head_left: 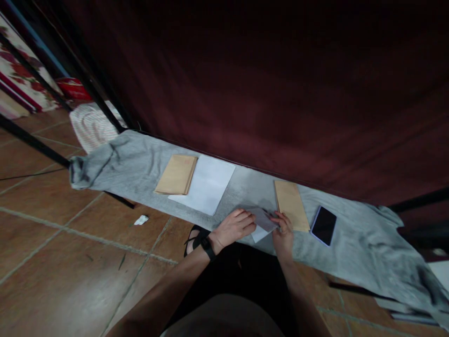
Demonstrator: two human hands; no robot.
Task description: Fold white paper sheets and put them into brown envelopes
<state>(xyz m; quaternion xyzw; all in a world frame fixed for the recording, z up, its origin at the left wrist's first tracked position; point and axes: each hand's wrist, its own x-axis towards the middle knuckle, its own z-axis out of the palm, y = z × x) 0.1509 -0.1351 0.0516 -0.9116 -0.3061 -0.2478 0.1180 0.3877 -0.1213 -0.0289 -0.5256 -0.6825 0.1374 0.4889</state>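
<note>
Gripping one small white paper (264,221) with left hand (236,227) and right hand (283,235), left of the one phone (323,225). Can count, also left of the phone, two brown paper piles (177,174) (cannot tell whether envelopes), plus one white sheet stack (213,183).

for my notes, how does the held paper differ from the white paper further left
The held paper looks folded; the white paper lies flat. Left hand and right hand touch the held paper, neither the white paper. The held paper looks smaller than the white paper. Both look pale.
</note>
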